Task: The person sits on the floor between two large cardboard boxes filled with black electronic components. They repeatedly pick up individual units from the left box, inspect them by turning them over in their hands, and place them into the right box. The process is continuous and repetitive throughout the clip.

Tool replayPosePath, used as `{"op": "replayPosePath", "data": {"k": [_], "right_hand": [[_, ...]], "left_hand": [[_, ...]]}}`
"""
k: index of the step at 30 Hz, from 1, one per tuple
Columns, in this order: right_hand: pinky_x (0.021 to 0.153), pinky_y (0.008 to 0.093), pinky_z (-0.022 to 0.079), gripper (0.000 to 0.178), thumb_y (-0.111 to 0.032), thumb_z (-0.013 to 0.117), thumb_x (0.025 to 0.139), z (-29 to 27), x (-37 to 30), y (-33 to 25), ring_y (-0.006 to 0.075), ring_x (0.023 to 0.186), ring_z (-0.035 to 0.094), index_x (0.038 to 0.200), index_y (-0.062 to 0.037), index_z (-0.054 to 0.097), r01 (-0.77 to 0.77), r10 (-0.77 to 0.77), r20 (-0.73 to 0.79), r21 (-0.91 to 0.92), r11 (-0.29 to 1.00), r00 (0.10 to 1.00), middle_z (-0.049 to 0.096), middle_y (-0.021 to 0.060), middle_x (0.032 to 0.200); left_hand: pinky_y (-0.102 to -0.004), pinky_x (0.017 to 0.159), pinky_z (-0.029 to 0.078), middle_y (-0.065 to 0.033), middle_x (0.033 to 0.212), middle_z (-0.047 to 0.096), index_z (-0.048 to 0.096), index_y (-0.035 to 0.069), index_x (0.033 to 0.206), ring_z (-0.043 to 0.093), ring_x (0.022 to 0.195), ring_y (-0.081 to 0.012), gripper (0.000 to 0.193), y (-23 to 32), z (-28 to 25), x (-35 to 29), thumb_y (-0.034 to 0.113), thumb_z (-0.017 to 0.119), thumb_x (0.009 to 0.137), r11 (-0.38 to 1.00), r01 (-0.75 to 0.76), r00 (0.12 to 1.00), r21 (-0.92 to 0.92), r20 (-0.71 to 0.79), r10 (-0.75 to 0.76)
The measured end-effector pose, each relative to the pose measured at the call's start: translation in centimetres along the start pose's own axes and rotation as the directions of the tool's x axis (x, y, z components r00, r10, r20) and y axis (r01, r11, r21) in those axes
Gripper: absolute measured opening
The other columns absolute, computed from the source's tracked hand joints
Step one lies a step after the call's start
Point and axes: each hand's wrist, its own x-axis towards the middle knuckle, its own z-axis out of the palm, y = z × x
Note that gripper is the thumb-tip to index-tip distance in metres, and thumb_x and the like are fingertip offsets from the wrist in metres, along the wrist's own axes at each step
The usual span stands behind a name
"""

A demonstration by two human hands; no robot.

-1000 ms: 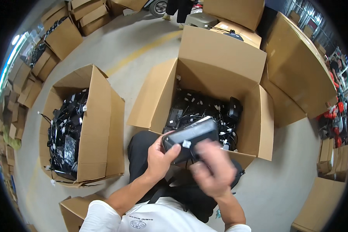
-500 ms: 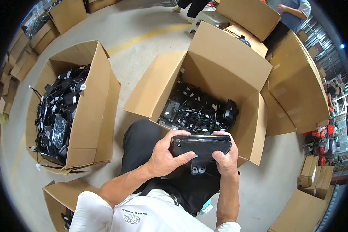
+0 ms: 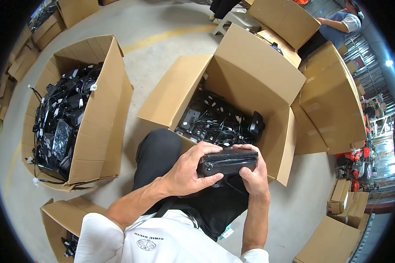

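Observation:
Over my lap I hold a glossy black plastic housing [image 3: 227,161], roughly rectangular and tilted. My left hand [image 3: 191,170] is closed round its left end, thumb along the near side. Round the right end my right hand [image 3: 254,173] is closed too, thumb pressed on the near face. Just beyond my hands stands an open cardboard box [image 3: 258,63], with black parts, thin black cables and white connectors [image 3: 219,120] inside. The underside of the housing is hidden.
On the left another open carton [image 3: 102,109] is heaped with wired black parts [image 3: 66,118]. A smaller carton [image 3: 70,215] sits at the lower left. Large cardboard [image 3: 333,105] stands at the right. A grey stool [image 3: 237,22] and a person [image 3: 340,26] are at the back.
The black housing has turned in my hands; the bracket with two holes that hung below it no longer shows. My view has shifted slightly.

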Motion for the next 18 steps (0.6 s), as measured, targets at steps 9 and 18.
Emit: {"op": "replayPosePath", "data": {"k": [9, 18], "right_hand": [[0.113, 0.0415, 0.044, 0.087, -0.038, 0.095, 0.074, -0.6, -0.2, 0.1, 0.0270, 0.131, 0.055, 0.138, 0.0010, 0.050, 0.009, -0.008, 0.041, -0.006, 1.000, 0.999, 0.058, 0.0166, 0.138], [0.103, 0.0351, 0.048, 0.082, -0.045, 0.090, 0.080, 0.8, -1.0, -0.6, 0.0203, 0.114, 0.062, 0.134, 0.0038, 0.053, -0.103, 0.094, -0.070, -0.145, 0.984, 0.993, 0.066, 0.0113, 0.122]], "left_hand": [[-0.0421, 0.100, 0.052, -0.0205, 0.128, 0.062, 0.054, 0.003, 0.131, 0.063, 0.116, -0.0350, 0.063, 0.3, 0.3, 0.1, 0.012, 0.087, 0.078, 0.987, -0.106, 0.994, 0.120, -0.005, 0.108], [-0.0309, 0.091, 0.054, -0.0120, 0.113, 0.070, 0.057, 0.001, 0.127, 0.068, 0.101, -0.0175, 0.059, 1.2, -0.2, 0.4, 0.024, 0.089, 0.083, 0.930, 0.350, 0.931, -0.112, -0.070, -0.358]]}}
